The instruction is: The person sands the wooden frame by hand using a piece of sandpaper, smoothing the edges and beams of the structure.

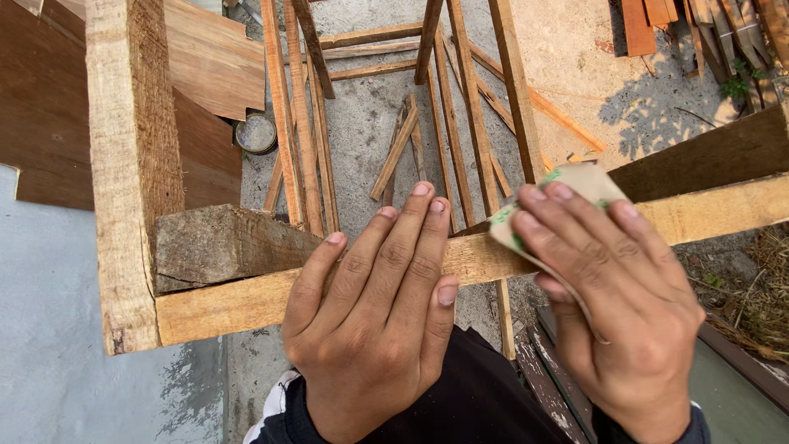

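Left hand (370, 316) lies flat, fingers extended and slightly spread, gripping nothing, fingertips resting on the wooden rail (246, 300). Right hand (616, 304) presses a folded sheet of sandpaper (575, 185) under its extended fingers against the same rail, thumb tucked beneath the sheet.

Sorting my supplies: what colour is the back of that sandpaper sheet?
Pale tan with green markings, on the sandpaper under the right hand; head view.

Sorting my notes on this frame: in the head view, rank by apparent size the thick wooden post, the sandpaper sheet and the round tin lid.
1. thick wooden post
2. sandpaper sheet, partly hidden under the right hand
3. round tin lid, farther away, so unsure
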